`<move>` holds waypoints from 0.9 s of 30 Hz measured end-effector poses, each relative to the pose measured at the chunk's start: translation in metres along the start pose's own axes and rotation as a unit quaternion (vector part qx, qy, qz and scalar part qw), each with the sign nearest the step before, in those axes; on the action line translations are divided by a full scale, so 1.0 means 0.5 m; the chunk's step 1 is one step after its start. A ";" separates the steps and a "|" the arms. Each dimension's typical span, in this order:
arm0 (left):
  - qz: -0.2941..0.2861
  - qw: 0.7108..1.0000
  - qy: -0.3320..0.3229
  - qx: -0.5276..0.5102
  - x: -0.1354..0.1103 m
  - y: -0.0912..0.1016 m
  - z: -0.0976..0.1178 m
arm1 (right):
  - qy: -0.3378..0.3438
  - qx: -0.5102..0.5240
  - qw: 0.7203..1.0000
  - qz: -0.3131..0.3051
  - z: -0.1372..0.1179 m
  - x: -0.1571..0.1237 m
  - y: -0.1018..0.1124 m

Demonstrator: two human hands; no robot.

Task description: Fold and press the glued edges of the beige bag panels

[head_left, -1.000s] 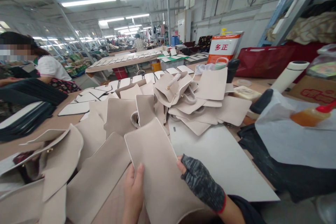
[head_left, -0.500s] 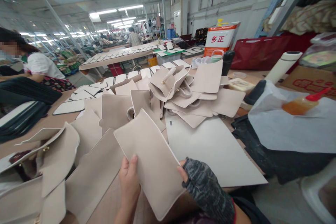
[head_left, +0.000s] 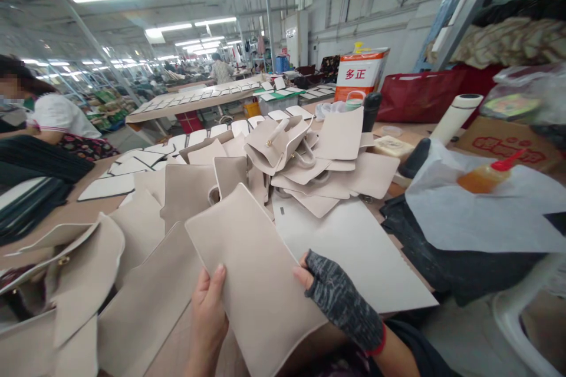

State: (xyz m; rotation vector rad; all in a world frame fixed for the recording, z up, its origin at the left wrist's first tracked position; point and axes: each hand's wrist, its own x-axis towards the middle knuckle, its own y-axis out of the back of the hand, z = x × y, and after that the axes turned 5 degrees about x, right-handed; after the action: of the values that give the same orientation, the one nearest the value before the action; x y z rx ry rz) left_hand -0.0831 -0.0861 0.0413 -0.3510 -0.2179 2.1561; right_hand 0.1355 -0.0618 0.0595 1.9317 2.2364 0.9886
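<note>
White board (head_left: 349,253), right: near half lying open. Beige panel (head_left: 256,271), near centre: slanting, showing smooth face, pale edging, rounded corners. Gloved right hand (head_left: 340,294), bare left hand (head_left: 210,306): gripping its opposite long edges.

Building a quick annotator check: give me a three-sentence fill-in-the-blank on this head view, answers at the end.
1. The number of hands holding the beige panel is ____.
2. The left hand is bare; the right hand wears a dark glove with cuff edging coloured ____.
3. The cap on the white and orange can is coloured ____.

Missing words: two; red; yellow.
</note>
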 end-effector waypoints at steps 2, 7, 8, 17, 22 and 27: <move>-0.020 1.000 0.005 0.015 -0.001 0.003 -0.005 | -0.002 -0.001 1.000 0.010 -0.001 0.001 0.002; -0.005 1.000 0.021 0.001 0.000 -0.008 0.002 | -0.124 0.200 0.971 -0.037 0.010 0.006 0.028; 0.006 1.000 0.021 -0.008 0.002 -0.013 0.007 | -0.161 0.263 0.950 -0.042 0.015 0.007 0.033; 0.022 0.999 0.002 -0.034 0.014 -0.034 0.021 | -0.185 0.341 0.921 -0.013 0.018 -0.005 0.046; 0.019 1.000 -0.001 -0.014 0.004 -0.039 0.022 | -0.065 0.066 0.994 0.051 0.010 -0.014 0.036; 0.007 0.997 0.014 0.073 0.027 -0.027 -0.004 | -0.034 0.000 0.994 0.100 0.066 -0.046 0.033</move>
State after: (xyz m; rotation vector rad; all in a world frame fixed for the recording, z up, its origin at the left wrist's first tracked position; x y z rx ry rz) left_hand -0.0795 -0.0672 0.0407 -0.2993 -0.0403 2.1653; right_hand 0.1690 -0.0677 0.0324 2.1879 2.0384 0.9263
